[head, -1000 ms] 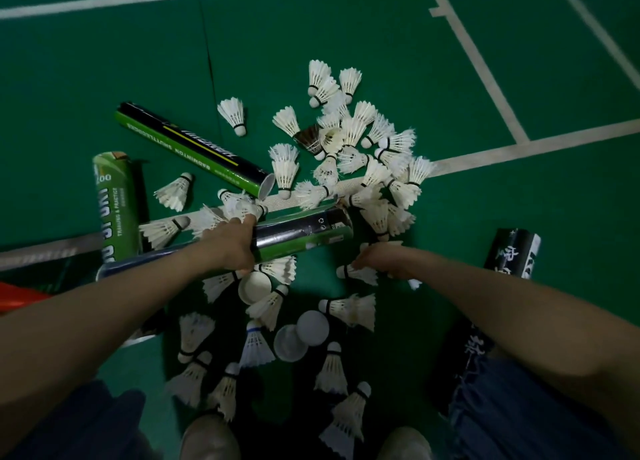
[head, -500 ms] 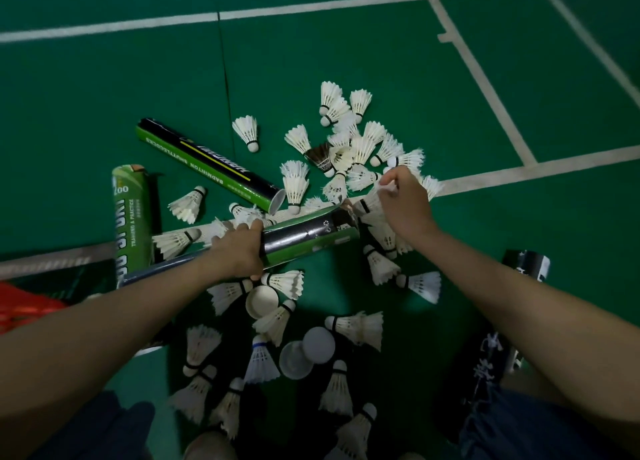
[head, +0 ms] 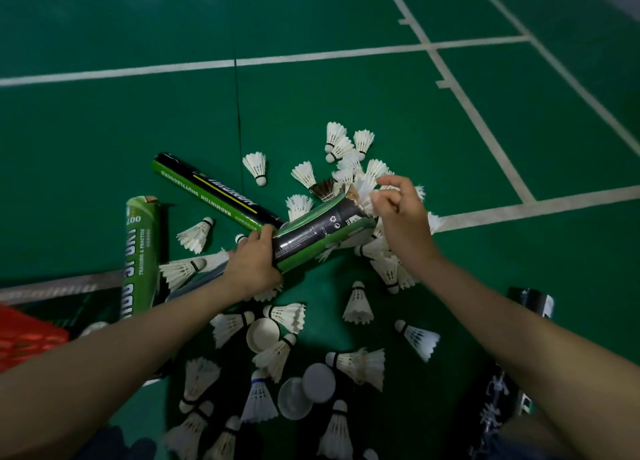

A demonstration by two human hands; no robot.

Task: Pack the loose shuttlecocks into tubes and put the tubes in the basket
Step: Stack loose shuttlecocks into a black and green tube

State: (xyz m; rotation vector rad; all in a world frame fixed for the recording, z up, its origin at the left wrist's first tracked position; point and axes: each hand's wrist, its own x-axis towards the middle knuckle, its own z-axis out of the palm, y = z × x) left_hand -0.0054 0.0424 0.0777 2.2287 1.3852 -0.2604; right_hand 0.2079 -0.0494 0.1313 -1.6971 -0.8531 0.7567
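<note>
The left hand is gripping the tube, its long axis running away toward the right hand — which is pinching a shuttlecock right at the tube's open mouth.

This is an indoor badminton court. The floor is smooth green sports matting marked with white boundary lines that meet at right angles. White feather shuttlecocks lie scattered over it among cardboard tubes, one printed "BADMINTON SHUTTLECOCKS".
</note>
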